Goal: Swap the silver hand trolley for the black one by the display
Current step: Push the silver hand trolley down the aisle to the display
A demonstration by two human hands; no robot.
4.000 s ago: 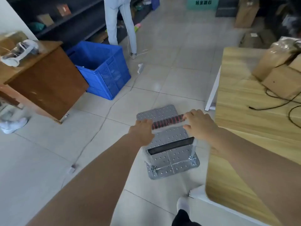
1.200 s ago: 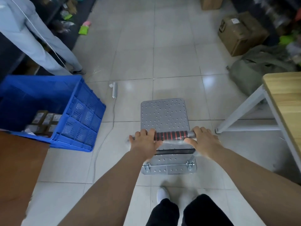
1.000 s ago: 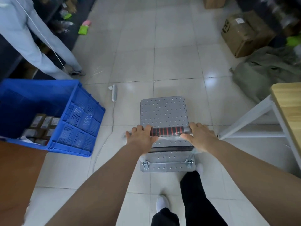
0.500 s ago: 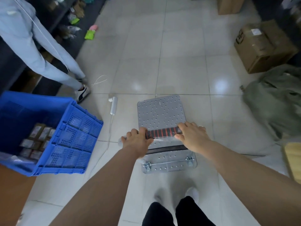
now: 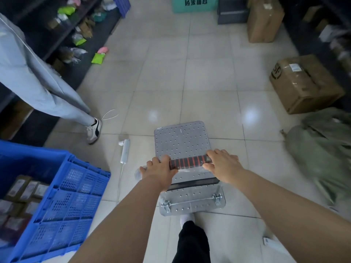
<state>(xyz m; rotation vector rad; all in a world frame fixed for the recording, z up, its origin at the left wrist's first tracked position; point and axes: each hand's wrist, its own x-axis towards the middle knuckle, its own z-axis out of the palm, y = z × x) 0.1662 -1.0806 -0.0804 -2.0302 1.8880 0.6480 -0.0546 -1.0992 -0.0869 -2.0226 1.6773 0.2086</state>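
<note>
The silver hand trolley [image 5: 181, 138] stands on the tiled floor in front of me, its perforated metal deck pointing away. Its push handle [image 5: 190, 161] has a black grip with red rings. My left hand [image 5: 158, 170] is closed around the handle's left end and my right hand [image 5: 222, 164] around its right end. My own dark trouser leg and white shoe show just behind the trolley's rear edge. No black trolley is in view.
A blue plastic crate [image 5: 57, 196] with small boxes sits at the lower left. A person in light grey clothes [image 5: 38, 82] stands left by dark shelves. A white power strip [image 5: 125, 150] lies on the floor. Cardboard boxes [image 5: 303, 82] and a green bag [image 5: 322, 149] are right.
I have walked forward with the trolley, both hands staying on the handle. The wooden table has dropped out of view on the right, and the far boxes and shelves have come closer.
</note>
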